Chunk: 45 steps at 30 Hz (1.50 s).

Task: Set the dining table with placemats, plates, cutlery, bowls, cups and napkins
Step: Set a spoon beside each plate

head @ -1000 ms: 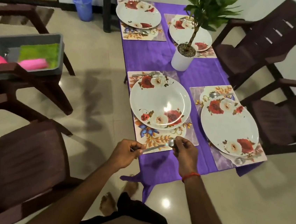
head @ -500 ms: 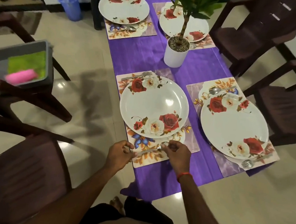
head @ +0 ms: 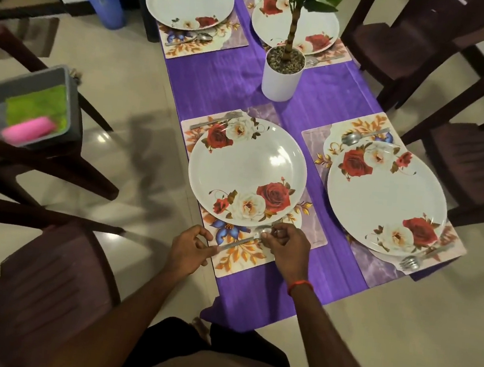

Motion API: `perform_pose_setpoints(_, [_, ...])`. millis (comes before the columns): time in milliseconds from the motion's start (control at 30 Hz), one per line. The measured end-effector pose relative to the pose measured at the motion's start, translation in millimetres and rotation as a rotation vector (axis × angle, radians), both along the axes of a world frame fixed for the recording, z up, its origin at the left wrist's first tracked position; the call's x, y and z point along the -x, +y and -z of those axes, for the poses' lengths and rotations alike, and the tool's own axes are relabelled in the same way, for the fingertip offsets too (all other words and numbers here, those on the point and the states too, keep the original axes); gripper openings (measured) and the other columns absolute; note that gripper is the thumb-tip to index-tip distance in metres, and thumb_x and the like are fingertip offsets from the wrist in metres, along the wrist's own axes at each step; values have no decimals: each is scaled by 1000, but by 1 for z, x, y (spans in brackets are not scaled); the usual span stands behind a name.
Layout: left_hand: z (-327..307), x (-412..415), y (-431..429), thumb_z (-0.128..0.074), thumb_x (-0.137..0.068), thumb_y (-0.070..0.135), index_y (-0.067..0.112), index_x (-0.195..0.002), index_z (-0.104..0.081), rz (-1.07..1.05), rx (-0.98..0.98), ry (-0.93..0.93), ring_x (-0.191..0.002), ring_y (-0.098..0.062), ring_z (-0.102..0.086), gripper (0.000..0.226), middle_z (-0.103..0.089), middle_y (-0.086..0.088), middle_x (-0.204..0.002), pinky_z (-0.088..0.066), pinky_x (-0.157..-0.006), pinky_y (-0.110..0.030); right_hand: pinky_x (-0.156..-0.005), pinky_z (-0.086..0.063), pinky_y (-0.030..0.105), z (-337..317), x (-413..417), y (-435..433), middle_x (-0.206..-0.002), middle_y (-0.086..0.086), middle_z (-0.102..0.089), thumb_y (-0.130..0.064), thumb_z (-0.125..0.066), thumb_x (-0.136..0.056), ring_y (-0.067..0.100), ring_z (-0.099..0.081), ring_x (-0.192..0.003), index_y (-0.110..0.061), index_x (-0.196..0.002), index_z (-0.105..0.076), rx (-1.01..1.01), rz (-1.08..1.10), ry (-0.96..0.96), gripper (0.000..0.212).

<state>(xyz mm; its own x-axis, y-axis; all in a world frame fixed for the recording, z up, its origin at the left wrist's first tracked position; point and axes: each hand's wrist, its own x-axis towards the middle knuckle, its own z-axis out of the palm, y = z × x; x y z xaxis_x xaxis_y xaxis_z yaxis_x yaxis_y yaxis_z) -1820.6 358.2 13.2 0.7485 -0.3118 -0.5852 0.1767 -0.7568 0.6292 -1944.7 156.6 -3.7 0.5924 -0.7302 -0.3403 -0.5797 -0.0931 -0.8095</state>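
A silver spoon (head: 242, 241) lies across the near edge of a floral placemat (head: 239, 256), just below a white rose-patterned plate (head: 246, 170). My left hand (head: 191, 245) pinches the spoon's handle end. My right hand (head: 285, 241) grips the bowl end by the plate's rim. A fork (head: 216, 120) lies at this placemat's far side. To the right, a second plate (head: 385, 198) sits on its mat with a spoon (head: 359, 137) beyond it and a fork (head: 418, 259) in front. Two more set plates (head: 190, 0) (head: 325, 27) stand at the far end.
A white potted plant (head: 282, 74) stands mid-table on the purple cloth (head: 224, 85). Dark chairs (head: 475, 166) surround the table; one (head: 30, 280) is at my left. A grey tub (head: 31, 104) with green and pink items rests on a left chair. A blue bin (head: 103, 1) stands by the wall.
Both hands have moved forward with the spoon, from beyond the table's near edge onto the placemat below the plate. The view has come closer to the table.
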Motion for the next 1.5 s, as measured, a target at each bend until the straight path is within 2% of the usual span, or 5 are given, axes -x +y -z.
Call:
perform_pose_setpoints(533, [-23,-20,9,-72,-89,48,32,-98,-63,28,156,-234,-86,-9,-69,20,-71,15,-91,-59,-70,-31,-73,-58,28,-46,-25,8,-89,-2,-69,-23,-70,-94,10,-64,-84,-22,-104,-68,162,227,-223,10])
perform_pose_setpoints(700, [-42,-59,16,-52,-87,70,34,-117,-62,202,224,-501,-112,-5,-53,48,-57,22,-116,-48,-96,-34,-80,-58,27,-78,-77,17,-102,-3,-69,-27,-71,-93,8,-64,-90,-24,-108,-67,316,44,-309,16])
perform_pose_setpoints(967, [-71,-126,56,-37,-86,80,34,-150,-40,378,31,-663,-153,-18,-18,78,-26,6,-165,-20,-120,-50,-95,-43,40,-107,-152,74,-130,0,-59,-57,-60,-91,20,-50,-120,-27,-133,-56,722,-433,-105,52])
perform_pose_setpoints(1167, [-80,-164,107,-24,-86,86,40,-159,-18,427,-89,-708,-157,-16,12,86,2,9,-171,-7,-124,-54,-111,-30,44,-111,-198,125,-150,4,-44,-66,-55,-90,26,-36,-140,-31,-148,-41,777,-594,33,69])
perform_pose_setpoints(1500, [-82,-202,171,-23,-86,88,44,-160,-6,308,-148,-679,-155,-16,18,88,10,10,-170,-5,-124,-56,-116,-24,52,-123,-264,182,-154,1,-37,-69,-46,-90,24,-27,-144,-34,-151,-32,745,-762,17,71])
